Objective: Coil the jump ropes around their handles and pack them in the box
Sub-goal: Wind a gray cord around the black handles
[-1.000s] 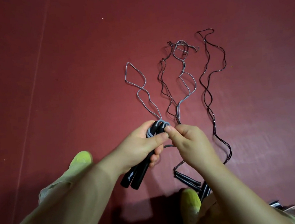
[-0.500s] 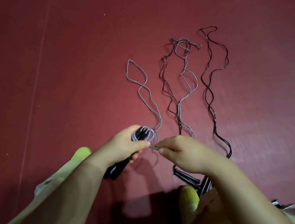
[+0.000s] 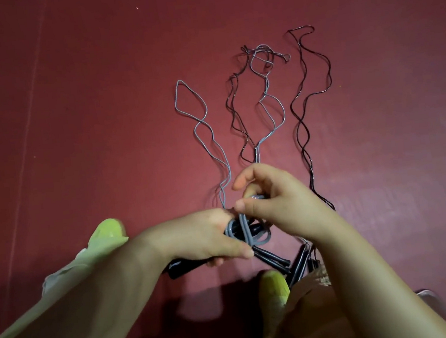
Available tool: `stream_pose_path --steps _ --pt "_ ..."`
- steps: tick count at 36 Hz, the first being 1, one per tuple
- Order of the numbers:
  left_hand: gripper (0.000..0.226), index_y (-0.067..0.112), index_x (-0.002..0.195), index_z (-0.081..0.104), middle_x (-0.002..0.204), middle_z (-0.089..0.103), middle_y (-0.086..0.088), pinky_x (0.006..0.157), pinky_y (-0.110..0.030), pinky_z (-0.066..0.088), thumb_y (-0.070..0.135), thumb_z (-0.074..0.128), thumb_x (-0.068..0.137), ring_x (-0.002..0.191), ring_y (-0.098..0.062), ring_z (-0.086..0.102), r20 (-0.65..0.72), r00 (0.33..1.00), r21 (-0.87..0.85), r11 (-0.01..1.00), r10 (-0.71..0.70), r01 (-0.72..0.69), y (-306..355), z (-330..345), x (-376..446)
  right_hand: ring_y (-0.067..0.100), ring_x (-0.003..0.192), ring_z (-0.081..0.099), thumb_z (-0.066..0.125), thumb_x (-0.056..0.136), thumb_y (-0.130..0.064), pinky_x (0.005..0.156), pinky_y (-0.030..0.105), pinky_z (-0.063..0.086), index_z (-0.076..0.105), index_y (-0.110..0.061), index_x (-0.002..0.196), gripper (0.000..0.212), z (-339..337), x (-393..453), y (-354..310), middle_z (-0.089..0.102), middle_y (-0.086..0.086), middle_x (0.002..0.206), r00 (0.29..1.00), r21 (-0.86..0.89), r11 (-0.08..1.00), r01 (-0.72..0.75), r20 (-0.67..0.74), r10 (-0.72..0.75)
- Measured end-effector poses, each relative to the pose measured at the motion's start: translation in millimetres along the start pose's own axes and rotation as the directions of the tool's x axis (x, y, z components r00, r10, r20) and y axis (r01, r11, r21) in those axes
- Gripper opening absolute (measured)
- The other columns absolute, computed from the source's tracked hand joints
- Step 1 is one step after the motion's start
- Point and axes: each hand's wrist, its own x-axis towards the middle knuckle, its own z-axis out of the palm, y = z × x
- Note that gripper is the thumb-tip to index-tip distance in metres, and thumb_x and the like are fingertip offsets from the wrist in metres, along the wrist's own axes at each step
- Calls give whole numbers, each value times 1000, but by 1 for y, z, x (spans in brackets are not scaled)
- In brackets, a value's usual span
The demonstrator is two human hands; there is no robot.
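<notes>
My left hand (image 3: 204,237) grips a pair of black handles (image 3: 183,266) held together, pointing down-left. A grey rope (image 3: 201,132) runs from them out over the red floor, and a few turns of it (image 3: 251,235) are looped around the handles' upper end. My right hand (image 3: 278,198) pinches this grey rope just above the loops. Further right lie other jump ropes on the floor: a dark one (image 3: 235,117), a second grey one (image 3: 273,107) and a black one (image 3: 305,120). Their black handles (image 3: 296,263) lie bunched near my right foot. No box is in view.
The floor is dark red matting (image 3: 73,130) with a pale seam line running diagonally at the left. My two yellow-green shoes (image 3: 109,229) (image 3: 274,288) and light trouser legs fill the bottom of the view. A pale object's edge (image 3: 428,294) shows at the lower right.
My right hand has carried the grey rope up and over the handles, adding a loop. My left hand with the handles has shifted slightly right. The free grey rope on the floor is shorter.
</notes>
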Motion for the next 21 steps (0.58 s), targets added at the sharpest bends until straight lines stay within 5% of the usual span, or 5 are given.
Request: stream_pose_path --steps 5,12,21 --pt "15 15 80 54 60 51 3 52 -27 40 9 65 87 52 -12 46 -31 998 -121 991 56 -59 7 3 3 3 44 35 68 72 -10 43 14 30 48 -13 79 21 -3 2 1 44 -7 51 998 304 952 23 -68 -3" --pt "19 17 75 52 51 51 11 47 -20 39 9 64 87 46 -7 46 -20 999 -148 988 50 -53 9 6 7 2 41 42 58 87 8 44 12 34 47 -8 72 24 -6 1 2 49 -6 47 997 348 936 -55 -40 73" --pt "18 14 78 49 54 51 6 52 -28 38 22 65 75 51 -13 45 10 992 -237 964 122 -116 11 0 -1 9 48 31 68 74 -22 46 22 26 54 -24 62 19 1 4 8 37 1 56 989 343 939 -15 -132 64"
